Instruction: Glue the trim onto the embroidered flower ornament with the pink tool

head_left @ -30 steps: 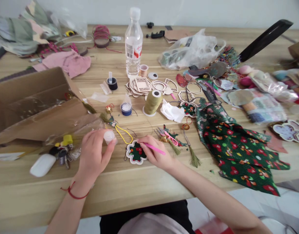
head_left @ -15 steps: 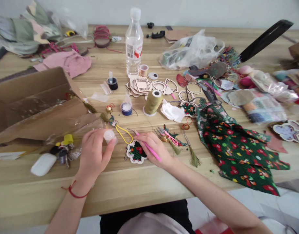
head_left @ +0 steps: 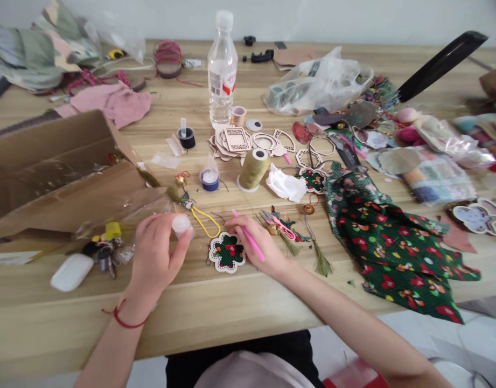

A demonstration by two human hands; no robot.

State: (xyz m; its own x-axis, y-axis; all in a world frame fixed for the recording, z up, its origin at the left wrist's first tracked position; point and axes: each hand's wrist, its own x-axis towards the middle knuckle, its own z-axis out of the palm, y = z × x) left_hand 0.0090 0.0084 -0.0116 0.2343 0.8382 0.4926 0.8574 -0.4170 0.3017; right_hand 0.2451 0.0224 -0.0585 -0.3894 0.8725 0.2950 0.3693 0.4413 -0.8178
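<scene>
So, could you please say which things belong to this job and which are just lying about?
Likely job: slim pink stick, held; small translucent container, held; green clover-shaped fabric piece.
Probably lying about: clear plastic bottle; crumpled pink cloth.

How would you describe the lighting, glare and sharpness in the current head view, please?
Head view: soft, diffuse light, with only faint shadows on the table; bright glints on the plastic packet at right; the clover reads clearly, its fine edge detail less so; small print on the bottle is too smeared to read.
</scene>
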